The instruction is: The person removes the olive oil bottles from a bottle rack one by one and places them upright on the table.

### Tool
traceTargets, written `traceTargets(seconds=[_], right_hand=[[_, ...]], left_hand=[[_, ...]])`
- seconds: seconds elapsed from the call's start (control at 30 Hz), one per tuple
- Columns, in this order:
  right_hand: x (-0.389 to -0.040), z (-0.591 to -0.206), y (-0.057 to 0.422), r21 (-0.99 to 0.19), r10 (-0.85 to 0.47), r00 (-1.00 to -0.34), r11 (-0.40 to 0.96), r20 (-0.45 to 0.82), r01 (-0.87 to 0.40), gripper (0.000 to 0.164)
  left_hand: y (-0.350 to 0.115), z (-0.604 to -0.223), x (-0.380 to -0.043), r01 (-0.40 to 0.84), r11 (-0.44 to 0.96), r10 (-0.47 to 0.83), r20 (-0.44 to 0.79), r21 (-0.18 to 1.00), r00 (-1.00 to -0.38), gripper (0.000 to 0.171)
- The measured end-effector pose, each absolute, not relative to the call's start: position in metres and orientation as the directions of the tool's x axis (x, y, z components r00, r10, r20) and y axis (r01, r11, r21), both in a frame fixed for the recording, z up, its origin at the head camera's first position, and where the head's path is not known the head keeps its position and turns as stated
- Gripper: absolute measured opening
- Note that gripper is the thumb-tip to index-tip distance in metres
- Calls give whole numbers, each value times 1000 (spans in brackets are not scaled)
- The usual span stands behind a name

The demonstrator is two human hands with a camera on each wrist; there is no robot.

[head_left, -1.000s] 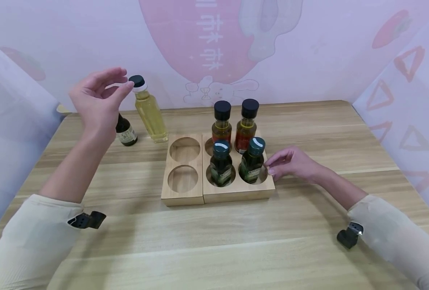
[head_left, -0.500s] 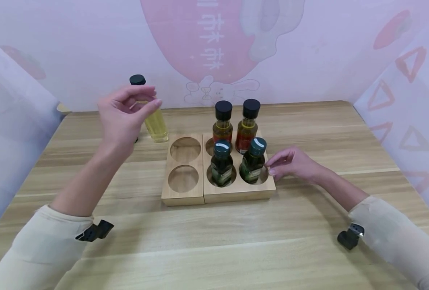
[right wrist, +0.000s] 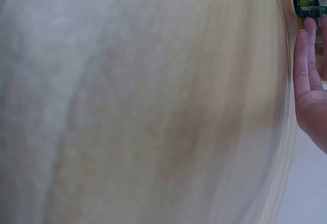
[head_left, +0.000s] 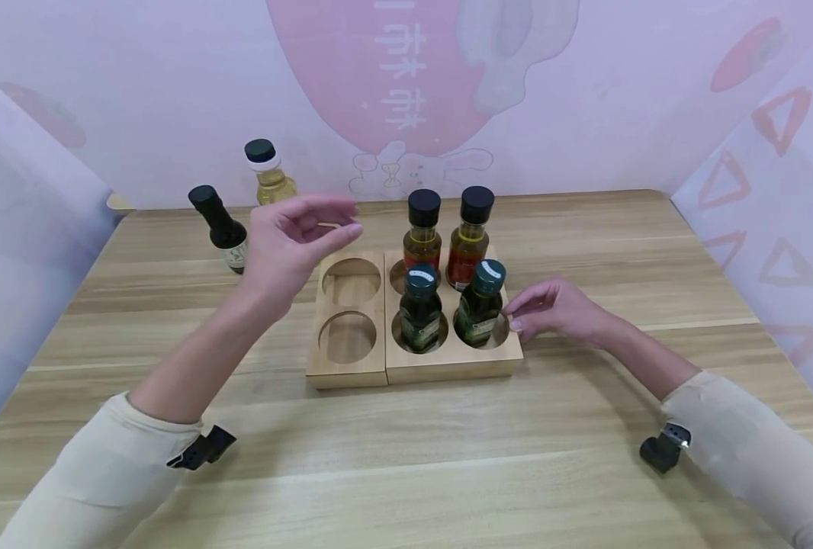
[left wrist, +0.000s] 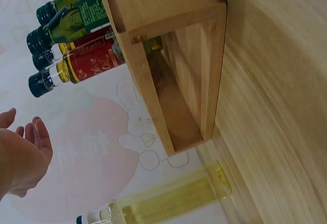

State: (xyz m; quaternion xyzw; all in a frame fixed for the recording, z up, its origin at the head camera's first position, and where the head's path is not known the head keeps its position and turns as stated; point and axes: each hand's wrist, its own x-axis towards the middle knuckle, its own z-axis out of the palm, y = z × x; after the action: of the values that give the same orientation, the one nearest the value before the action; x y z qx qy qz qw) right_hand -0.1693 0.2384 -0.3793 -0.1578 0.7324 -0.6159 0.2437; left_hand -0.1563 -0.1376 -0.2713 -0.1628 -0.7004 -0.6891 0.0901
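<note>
My left hand (head_left: 297, 248) hovers with nothing in it above the left end of a wooden bottle rack (head_left: 347, 374), its fingers loosely bent. Behind it, a bottle of pale yellow oil (head_left: 274, 187) stands on the table, its lower part hidden in the head view. My right hand (head_left: 551, 309) rests low at the rack's right end, fingertips right at its side. In the right wrist view those fingers look fairly straight. Two green-capped dark bottles (head_left: 419, 313) stand in the rack's front holes, with two black-capped, red-labelled oil bottles (head_left: 467, 252) behind them.
A small dark sauce bottle (head_left: 226, 232) with a pale label stands at the back left of the wooden table (head_left: 406, 473). The rack's left section has two round holes with nothing in them. A printed backdrop (head_left: 619, 91) rises behind the table's rear edge.
My left hand has moved right and down, from beside the yellow oil bottle's cap to over the rack's left end. The right hand and the bottles stay where they were.
</note>
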Motion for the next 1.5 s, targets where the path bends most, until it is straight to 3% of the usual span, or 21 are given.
traceTargets(seconds=[0.53,0.77,1.5], right_hand=[[-168,-380,239,-983,-544,-826,175,-148,61,18],[-168,-379,237,-982,-538,-828,175,-156,72,20],[-168,-381,237,-980,-532,-831,183,-161,73,21]], left_hand=[[-113,-287,-150,221,77,353,181,972,-918,35],[-106,-290,-148,226,59,411,183,972,-893,38],[-94,-304,-145,268,200,446,156,943,-881,42]])
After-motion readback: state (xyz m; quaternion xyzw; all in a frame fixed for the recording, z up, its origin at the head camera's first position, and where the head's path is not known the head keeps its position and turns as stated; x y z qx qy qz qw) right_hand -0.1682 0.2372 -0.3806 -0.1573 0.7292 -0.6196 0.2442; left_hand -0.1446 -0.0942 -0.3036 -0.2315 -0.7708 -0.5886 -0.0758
